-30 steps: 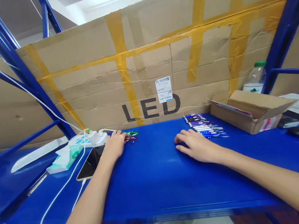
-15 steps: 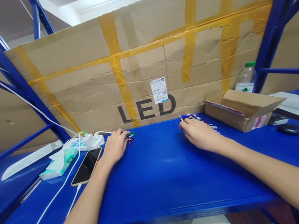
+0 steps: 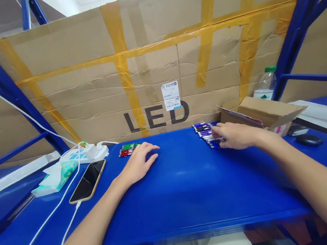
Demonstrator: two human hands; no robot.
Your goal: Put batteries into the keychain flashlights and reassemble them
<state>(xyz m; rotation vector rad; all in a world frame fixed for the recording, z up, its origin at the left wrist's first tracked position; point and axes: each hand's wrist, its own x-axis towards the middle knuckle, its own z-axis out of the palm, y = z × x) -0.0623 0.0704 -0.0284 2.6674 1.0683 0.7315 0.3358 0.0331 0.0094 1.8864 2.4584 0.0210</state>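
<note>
My left hand (image 3: pixel 140 162) rests on the blue table with its fingers stretched out and thumb apart, holding nothing. Beside its fingertips lies a small group of green and red pens (image 3: pixel 126 150), partly covered by the hand. On the right, my right hand (image 3: pixel 235 136) reaches over a row of blue, black and purple pens (image 3: pixel 202 129). Its fingers are closed on a pen (image 3: pixel 219 140) that looks greyish and slightly blurred, at the near end of that row. The hand hides the right ends of several pens.
An open cardboard box (image 3: pixel 260 116) stands right of the pens, with a green-capped bottle (image 3: pixel 266 84) behind it and a black mouse (image 3: pixel 308 140) nearby. At left are a phone (image 3: pixel 88 181), a tissue pack (image 3: pixel 55 179), a power strip (image 3: pixel 102 152) and white cables. Taped cardboard (image 3: pixel 98 96) walls the back.
My left hand has moved right off the green and red pens, its fingers spreading. My right hand has shifted right and slightly nearer along the row, uncovering more pens. The view has shifted slightly.
</note>
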